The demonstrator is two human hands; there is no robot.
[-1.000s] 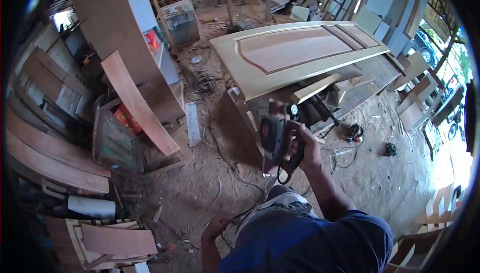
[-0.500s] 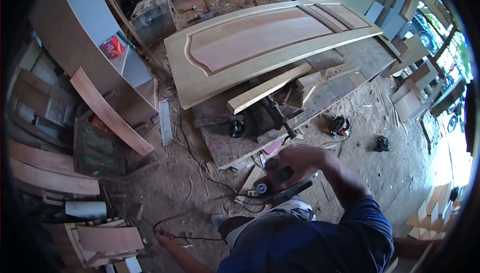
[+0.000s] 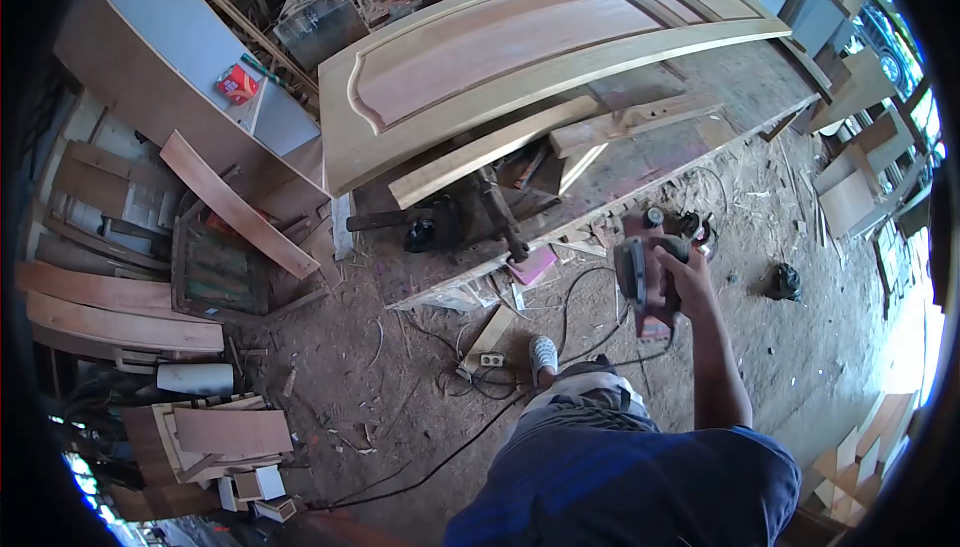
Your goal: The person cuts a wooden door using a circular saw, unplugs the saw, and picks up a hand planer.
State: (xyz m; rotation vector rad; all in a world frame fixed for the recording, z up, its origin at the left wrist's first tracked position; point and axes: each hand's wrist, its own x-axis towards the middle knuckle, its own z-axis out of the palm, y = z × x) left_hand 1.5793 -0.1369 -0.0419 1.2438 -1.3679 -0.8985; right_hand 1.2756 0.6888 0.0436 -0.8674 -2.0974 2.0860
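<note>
My right hand (image 3: pixel 684 277) grips a reddish electric hand planer (image 3: pixel 652 292), held up over the floor to the right of my legs. A round knob sits at its front end, and its dark flat base faces left. A black power cord (image 3: pixel 450 455) runs from near my feet toward the lower left. There my left hand (image 3: pixel 325 519), blurred and partly lost at the bottom edge, is closed about the cord's far stretch; its fingers are hard to make out. Ahead, a panelled wooden door (image 3: pixel 500 62) lies on a low workbench (image 3: pixel 590 202).
A wooden beam (image 3: pixel 490 150) and a clamp (image 3: pixel 500 212) are on the bench's near side. A socket block (image 3: pixel 491 360) and looped cables lie by my foot. Curved boards (image 3: pixel 235 205) and stacked offcuts (image 3: pixel 235 431) stand left; black bags and shavings litter the floor right.
My right hand has swung the planer from in front of my body out to the right and forward. My left hand has dropped lower toward the bottom edge, with the cord stretched toward it.
</note>
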